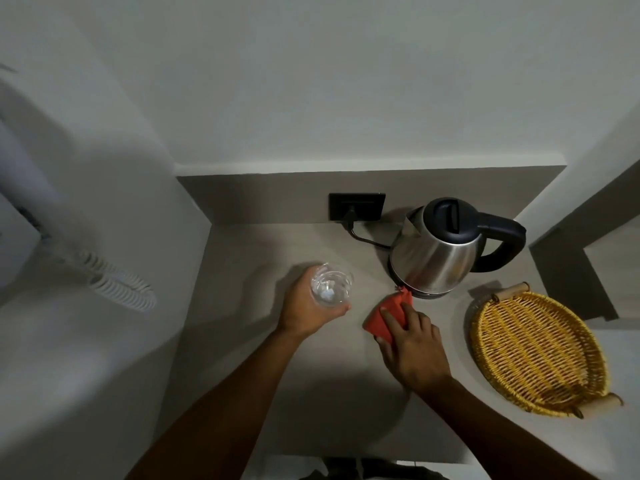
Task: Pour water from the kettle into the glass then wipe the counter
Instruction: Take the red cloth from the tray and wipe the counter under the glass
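Note:
A clear glass [331, 285] with water in it is held by my left hand [304, 306], whose fingers wrap its left and near sides, at the counter's [263, 341] middle left. My right hand [414, 344] presses flat on a folded red cloth [384, 318] lying on the counter, just in front of the kettle. The steel kettle [434, 258] with a black lid and handle stands upright on its base at the back right, lid closed.
A yellow wicker tray [536, 351] with wooden handles lies on the right. A black wall socket [356, 211] with the kettle's cord plugged in sits on the backsplash. Walls close the counter on the left and back. The counter's front edge runs near the bottom.

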A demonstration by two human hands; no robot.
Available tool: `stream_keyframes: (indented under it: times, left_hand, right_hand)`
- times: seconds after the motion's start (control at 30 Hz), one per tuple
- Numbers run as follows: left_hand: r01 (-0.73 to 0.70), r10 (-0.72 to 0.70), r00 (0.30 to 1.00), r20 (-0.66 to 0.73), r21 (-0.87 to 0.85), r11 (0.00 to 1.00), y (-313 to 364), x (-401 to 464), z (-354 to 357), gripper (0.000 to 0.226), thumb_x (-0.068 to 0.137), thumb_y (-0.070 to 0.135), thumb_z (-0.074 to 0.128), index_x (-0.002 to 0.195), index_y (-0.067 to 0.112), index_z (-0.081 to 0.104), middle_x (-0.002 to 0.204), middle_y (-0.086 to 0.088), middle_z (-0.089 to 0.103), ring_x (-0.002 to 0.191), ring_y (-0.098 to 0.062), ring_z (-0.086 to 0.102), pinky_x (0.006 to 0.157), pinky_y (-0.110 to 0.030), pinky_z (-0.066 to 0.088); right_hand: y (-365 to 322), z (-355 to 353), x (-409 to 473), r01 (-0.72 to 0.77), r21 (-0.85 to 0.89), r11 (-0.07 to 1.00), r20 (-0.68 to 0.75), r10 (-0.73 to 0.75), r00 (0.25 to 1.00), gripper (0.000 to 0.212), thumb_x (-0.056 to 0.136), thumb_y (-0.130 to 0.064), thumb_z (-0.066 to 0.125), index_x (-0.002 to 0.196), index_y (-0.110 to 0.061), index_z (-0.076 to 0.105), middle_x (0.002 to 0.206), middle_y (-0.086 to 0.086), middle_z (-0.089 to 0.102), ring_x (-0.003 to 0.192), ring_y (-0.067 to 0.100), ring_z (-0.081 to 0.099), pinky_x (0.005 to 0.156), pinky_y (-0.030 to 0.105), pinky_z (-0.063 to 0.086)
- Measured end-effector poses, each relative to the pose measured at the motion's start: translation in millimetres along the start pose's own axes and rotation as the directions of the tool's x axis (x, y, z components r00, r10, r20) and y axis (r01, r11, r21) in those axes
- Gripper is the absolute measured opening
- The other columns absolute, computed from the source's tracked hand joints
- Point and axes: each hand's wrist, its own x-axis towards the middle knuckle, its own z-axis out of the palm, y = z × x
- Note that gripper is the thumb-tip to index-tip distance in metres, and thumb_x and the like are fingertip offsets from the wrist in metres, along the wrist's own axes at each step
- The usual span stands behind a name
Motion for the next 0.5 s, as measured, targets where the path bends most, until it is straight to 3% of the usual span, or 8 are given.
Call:
stream_keyframes:
  times: [0.2, 0.5]
  left_hand:
    - [-0.018, 0.018, 0.998, 0.063, -0.001, 1.000, 4, 0, 23, 0.081, 0.052, 0.029, 0.099, 0.123, 0.024, 0.059, 0.116, 0.006, 0.068, 0.107, -0.012, 0.065, 0.093, -0.036, 0.058]
    - [-0.059, 0.058, 0.997, 0.048, 0.027, 0.998, 3, -3, 30, 0.083, 0.052, 0.026, 0.099, 0.125, 0.020, 0.059, 0.119, 0.002, 0.068, 0.110, -0.014, 0.064, 0.095, -0.031, 0.056]
  right_hand:
    - [-5, -4, 3, -0.010, 0.033, 0.999, 0.022, 0.009, 1.000, 0.060, 0.095, -0.057, 0.046, 0.146, -0.025, 0.043, 0.147, 0.020, 0.044, 0.120, 0.037, 0.049, 0.094, 0.051, 0.047]
    - [-5, -13, 2, -0.060, 0.130, 0.990, 0.088, 0.048, 0.995, 0.061, 0.099, -0.053, 0.043, 0.152, -0.029, 0.028, 0.156, 0.017, 0.028, 0.131, 0.035, 0.034, 0.106, 0.050, 0.036]
